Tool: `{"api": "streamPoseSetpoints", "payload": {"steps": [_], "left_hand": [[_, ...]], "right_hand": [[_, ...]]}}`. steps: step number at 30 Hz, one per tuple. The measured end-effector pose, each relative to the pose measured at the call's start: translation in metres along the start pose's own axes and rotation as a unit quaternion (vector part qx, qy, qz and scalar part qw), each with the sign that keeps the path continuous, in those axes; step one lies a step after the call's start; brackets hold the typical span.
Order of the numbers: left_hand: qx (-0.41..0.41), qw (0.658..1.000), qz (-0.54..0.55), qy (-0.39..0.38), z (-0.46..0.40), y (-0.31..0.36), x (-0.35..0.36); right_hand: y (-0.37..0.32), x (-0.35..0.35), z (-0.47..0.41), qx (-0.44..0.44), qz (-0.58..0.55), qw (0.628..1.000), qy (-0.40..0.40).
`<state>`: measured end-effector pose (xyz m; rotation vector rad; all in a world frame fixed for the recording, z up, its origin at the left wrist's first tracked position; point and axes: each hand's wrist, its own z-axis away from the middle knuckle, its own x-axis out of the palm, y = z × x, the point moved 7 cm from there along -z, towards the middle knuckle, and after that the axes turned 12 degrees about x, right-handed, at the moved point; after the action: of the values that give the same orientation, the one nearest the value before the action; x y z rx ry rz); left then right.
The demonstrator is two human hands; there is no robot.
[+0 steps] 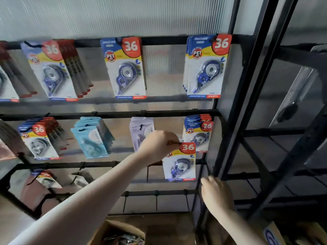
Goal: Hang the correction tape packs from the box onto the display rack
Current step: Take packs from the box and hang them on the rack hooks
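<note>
My left hand (158,145) pinches the top left corner of a correction tape pack (180,163) with a red "36" badge, holding it in front of the black display rack (113,114), just below and left of a hung bunch of the same packs (199,133). My right hand (216,194) rests with fingers curled against the rack's right upright (205,174), holding no pack. The open cardboard box (120,232) sits at the bottom centre, with several packs dimly visible inside.
The top rail carries three bunches of blue "36" packs (126,68), (205,66), (51,69). The middle rail holds light blue packs (92,138), lilac packs (141,131) and more "36" packs (39,138). A second black frame (283,121) stands to the right.
</note>
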<state>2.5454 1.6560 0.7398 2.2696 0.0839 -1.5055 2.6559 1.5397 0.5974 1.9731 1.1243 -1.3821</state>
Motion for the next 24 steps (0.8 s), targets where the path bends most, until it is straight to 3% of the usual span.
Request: {"api": "streamPoseSetpoints", "payload": {"steps": [11,20,24], "left_hand": [[0.000,0.996,-0.001,0.088,-0.072,0.020,0.029],[-0.011,0.996,0.003,0.087,-0.084,0.009,0.053],[0.003,0.992,0.003,0.126,-0.082,0.010,0.055]], "right_hand": [[0.030,0.013,-0.018,-0.002,-0.017,1.000,0.011],[0.043,0.027,-0.018,-0.018,-0.039,0.999,-0.007],[0.045,0.030,-0.019,-0.018,-0.042,0.999,-0.014]]}}
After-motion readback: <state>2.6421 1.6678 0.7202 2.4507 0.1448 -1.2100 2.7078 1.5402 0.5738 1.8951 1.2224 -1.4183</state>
